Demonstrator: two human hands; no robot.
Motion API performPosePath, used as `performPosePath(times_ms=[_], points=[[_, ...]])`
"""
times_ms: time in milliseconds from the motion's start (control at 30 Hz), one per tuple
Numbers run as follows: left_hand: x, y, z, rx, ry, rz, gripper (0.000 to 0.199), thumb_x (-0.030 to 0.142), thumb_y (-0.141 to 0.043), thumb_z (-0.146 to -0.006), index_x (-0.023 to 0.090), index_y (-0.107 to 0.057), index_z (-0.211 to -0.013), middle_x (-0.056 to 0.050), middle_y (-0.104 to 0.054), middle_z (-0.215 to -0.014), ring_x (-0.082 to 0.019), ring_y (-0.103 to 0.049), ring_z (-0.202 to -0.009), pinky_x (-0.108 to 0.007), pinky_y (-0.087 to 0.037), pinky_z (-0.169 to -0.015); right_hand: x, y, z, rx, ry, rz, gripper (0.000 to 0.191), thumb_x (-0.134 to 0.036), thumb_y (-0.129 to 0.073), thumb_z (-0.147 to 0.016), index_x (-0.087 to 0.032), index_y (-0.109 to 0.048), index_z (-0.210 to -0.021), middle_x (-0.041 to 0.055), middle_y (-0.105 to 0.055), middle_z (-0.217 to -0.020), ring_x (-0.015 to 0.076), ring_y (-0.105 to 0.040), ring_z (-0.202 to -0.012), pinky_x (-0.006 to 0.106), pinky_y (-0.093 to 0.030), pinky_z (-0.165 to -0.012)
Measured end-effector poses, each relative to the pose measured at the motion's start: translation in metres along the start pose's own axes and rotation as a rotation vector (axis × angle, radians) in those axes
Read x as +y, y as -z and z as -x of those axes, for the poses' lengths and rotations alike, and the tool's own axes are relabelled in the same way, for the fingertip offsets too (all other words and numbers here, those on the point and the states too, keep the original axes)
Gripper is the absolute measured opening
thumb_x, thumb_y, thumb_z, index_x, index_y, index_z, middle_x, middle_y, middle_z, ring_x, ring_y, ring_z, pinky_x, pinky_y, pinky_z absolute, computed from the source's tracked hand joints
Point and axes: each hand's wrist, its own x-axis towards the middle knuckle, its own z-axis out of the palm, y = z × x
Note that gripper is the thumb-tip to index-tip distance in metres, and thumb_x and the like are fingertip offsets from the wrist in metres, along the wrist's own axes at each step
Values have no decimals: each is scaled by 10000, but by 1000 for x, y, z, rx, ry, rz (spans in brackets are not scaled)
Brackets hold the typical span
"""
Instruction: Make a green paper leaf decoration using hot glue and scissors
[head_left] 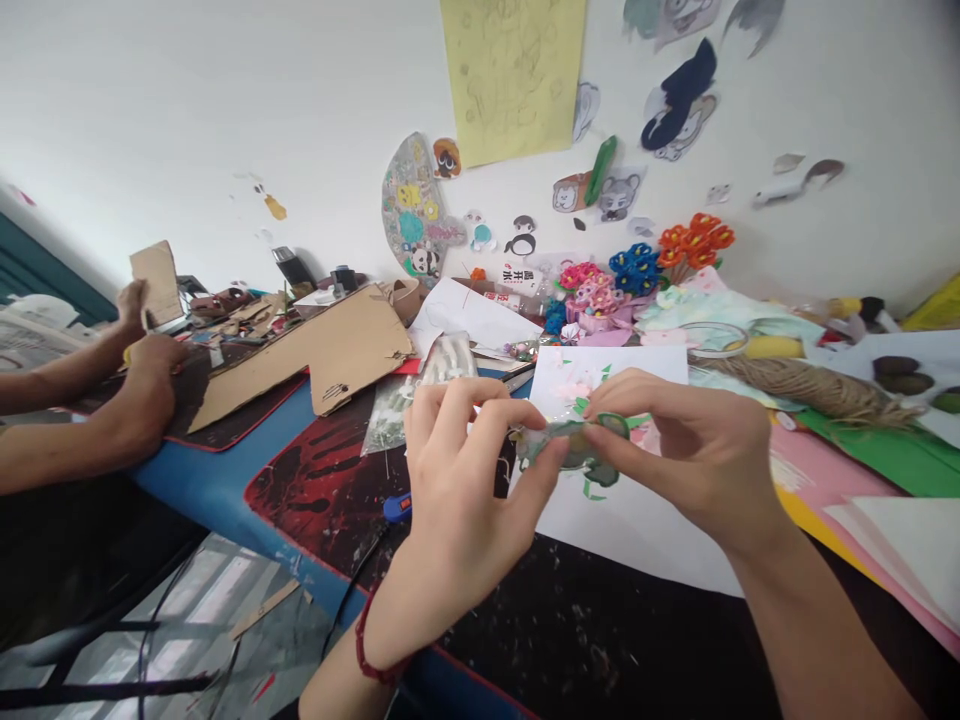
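A small grey-green craft piece (574,445) with rounded, darker green lobes is held up between both hands. My left hand (472,480) pinches its left end between thumb and fingers, a dark red cord bracelet around the wrist. At the other end, the thumb and fingertips of my right hand (675,450) close on a green lobe. Below the piece, a white sheet of paper (637,545) lies on the dark mat, with green and pink scraps on it. The fingers partly cover the piece, so its exact kind is unclear.
Left of my hands are a blue-handled tool (397,508) with a cord, a clear plastic bag (390,415) and cardboard (360,350). Craft flowers (592,290) and a twine bundle (817,385) lie behind and right. At far left, a co-worker's hands (154,350) hold cardboard.
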Motion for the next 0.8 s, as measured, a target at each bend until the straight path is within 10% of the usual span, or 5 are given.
performPosePath(times_ms=[800], points=[[7,2,-1,-24,51,-113,128,195,-659,-912,203,-632,-787,-52,-653,-928,-243,-527,-890,-437,-389,-842,-2,0,1,-1,-4,-2,139,-101,-739,-834,-233,-713,-802,24,-678,-728,202,-599,-685,396,-483,-670]])
